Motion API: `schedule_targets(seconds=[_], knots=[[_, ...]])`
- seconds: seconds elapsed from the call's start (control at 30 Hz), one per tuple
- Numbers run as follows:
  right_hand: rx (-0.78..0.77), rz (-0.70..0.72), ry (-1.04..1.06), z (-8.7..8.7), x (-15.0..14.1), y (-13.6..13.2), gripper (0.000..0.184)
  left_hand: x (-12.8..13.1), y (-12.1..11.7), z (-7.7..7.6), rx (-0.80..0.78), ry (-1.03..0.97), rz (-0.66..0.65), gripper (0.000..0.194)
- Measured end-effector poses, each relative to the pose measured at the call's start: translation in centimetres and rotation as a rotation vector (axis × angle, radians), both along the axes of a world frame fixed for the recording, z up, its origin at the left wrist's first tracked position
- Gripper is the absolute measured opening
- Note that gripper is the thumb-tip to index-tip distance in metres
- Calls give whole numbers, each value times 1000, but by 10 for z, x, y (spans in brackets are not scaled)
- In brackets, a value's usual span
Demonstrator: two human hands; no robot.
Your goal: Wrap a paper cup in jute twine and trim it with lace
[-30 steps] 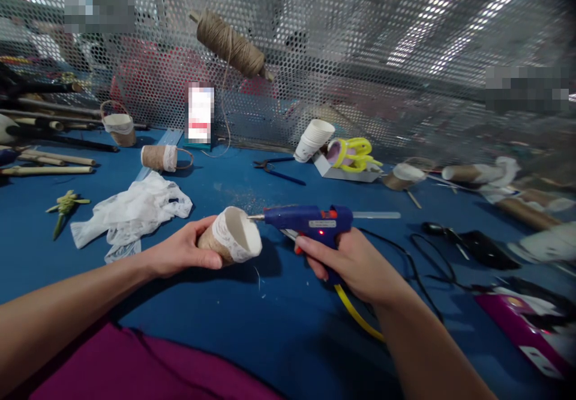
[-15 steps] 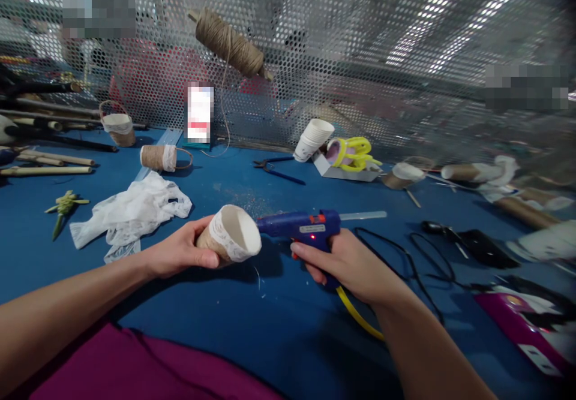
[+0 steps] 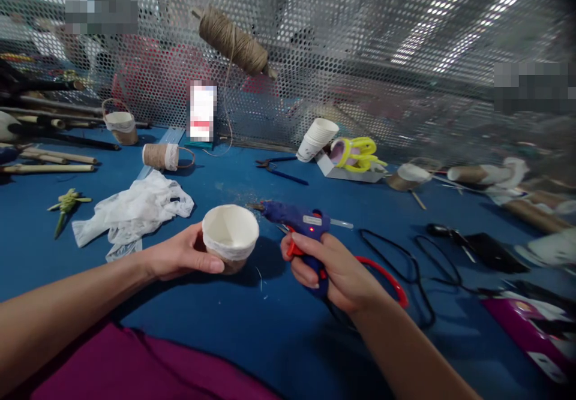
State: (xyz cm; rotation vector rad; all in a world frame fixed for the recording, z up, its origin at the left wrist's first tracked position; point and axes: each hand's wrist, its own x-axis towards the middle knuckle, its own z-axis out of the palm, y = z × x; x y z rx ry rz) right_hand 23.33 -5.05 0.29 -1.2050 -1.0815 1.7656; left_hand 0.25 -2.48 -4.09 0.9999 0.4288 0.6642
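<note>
A paper cup [image 3: 230,238] wrapped in brown twine, with white lace round its rim, is in the grip of my left hand [image 3: 189,255]. Its mouth faces up and tips a little toward me; the inside is white. My right hand [image 3: 321,265] is wrapped round the handle of a blue glue gun [image 3: 297,217], fingers near the red trigger. The gun's nozzle points left, past the cup's far right side and apart from it. A clear glue stick [image 3: 342,223] sticks out of its back, and a small red light glows on the body.
White lace [image 3: 139,208] lies left of the cup. Behind are twine-wrapped baskets [image 3: 155,156], pliers [image 3: 283,172], stacked paper cups [image 3: 317,139] and a white box [image 3: 346,172] with yellow-handled scissors. A black cable [image 3: 400,244] and a purple power strip [image 3: 526,334] lie right. A mesh panel stands behind.
The cup has turned more upright, its mouth now upward. The glue gun has drawn forward and tilted, its nozzle no longer right behind the cup's rim. A red loop now shows behind my right hand.
</note>
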Motion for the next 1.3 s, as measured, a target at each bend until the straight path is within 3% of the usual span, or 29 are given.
schedule_targets(seconds=[0.3,0.47,0.67,0.87,1.1,1.3], knots=[[-33,65,16,0,-2,-3,26,1,0,-3,29,-14,7,70],[-7,19,-16,0,1,-2,26,1,1,-2,31,0,2,65],[52,90,-164,3,8,-1,26,0,-1,2,-6,-43,-37,63],[270,10,-370,7,15,1,25,-4,0,2,-79,-124,-174,50],[364,106,-606,8,19,1,27,-4,1,-1,-62,-159,-196,46],[355,100,-785,14,19,0,32,-1,2,0,-45,-186,-163,56]])
